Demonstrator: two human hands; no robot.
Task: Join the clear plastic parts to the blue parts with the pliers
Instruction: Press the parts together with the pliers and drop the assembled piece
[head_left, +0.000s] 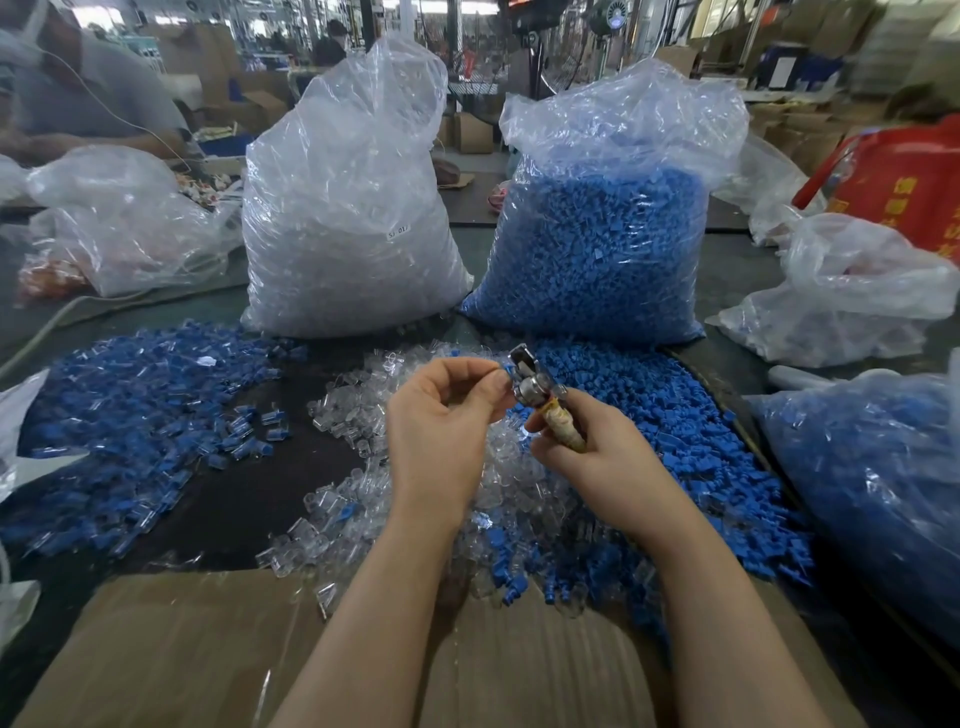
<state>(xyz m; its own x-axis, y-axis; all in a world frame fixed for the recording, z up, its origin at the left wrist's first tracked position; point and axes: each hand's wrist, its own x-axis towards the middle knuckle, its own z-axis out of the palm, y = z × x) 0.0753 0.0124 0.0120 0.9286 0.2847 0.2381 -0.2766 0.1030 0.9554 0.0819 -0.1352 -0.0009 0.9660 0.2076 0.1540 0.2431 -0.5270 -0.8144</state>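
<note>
Left hand (441, 415) pinched blue part (506, 370) into pliers (535, 387), likely steadying it; right hand (592, 447) wrapped handles, ready to squeeze.

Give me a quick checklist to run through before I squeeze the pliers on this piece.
1. Pliers held: ok, the right hand grips the wrapped handle.
2. Piece at the tool head: ok, the left hand pinches a small blue part against it.
3. Clear part already fitted onto that blue part: cannot tell, the fingers hide it.
4. Left fingertips out of the tool's bite: cannot tell, they sit right beside the head.
5. More stock in reach: ok, the loose clear parts and loose blue parts lie just beyond both hands.
</note>
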